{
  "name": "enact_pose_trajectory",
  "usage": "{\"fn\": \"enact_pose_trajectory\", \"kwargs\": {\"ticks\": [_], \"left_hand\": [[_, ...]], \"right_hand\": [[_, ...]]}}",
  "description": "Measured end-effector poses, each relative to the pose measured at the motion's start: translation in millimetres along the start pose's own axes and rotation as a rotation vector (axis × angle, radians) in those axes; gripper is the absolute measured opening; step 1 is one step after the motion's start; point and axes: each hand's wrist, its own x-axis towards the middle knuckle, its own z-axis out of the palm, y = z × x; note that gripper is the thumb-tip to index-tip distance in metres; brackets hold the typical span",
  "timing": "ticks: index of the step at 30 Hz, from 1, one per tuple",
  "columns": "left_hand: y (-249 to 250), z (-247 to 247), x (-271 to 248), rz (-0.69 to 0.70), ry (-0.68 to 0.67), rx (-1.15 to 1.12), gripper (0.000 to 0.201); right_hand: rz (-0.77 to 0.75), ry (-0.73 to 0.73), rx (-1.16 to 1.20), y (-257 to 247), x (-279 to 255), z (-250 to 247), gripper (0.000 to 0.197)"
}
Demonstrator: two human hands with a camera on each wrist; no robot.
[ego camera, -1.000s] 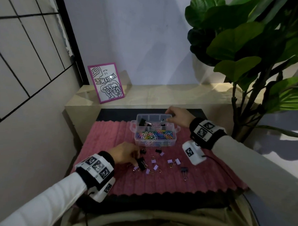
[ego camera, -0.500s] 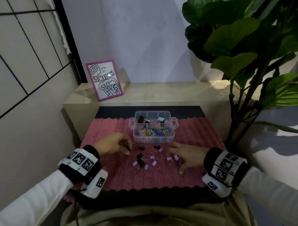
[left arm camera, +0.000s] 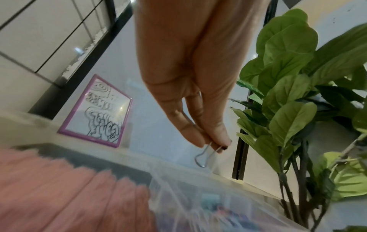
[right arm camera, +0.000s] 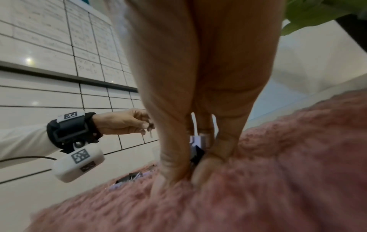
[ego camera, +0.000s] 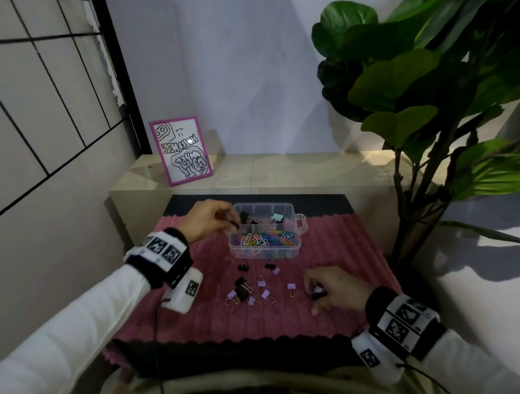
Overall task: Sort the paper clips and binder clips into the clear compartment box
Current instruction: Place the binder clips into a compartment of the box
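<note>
Your left hand [ego camera: 212, 218] pinching binder clip [left arm camera: 204, 157] by wire handle — clear box [ego camera: 296, 249] just right, below. Right hand [ego camera: 334, 289] grasping clips [ego camera: 316, 292] on mat, farther off.

The pink-framed white picture [ego camera: 180, 151] at eleven o'clock carries bubble graffiti lettering, but the words cannot be made out. The black-and-white square marker tags [ego camera: 162, 248] on the wristbands show patterns only, with no legible characters.
</note>
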Motion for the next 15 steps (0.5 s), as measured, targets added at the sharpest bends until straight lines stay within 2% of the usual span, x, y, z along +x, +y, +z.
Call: {"fn": "enact_pose_trajectory", "kwargs": {"ticks": [2, 5, 8, 12, 15], "left_hand": [[7, -3, 22, 0.015, 0.047, 0.021, 0.018], [12, -2, 52, 0.049, 0.078, 0.159, 0.017], [11, 6, 72, 0.032, 0.028, 0.249, 0.016], [0, 15, 73, -0.013, -0.099, 0.304, 0.025], [-2, 13, 51, 0.050, -0.028, 0.246, 0.028]], "right_hand": [[0.045, 0.020, 0.188, 3, -4, 1, 0.033], [0.081, 0.072, 0.341, 8, -11, 3, 0.027], [0.099, 0.137, 0.515, 16, -18, 3, 0.024], [0.139, 0.215, 0.713, 23, -27, -3, 0.012], [0.140, 0.215, 0.776, 23, -24, -18, 0.008]]}}
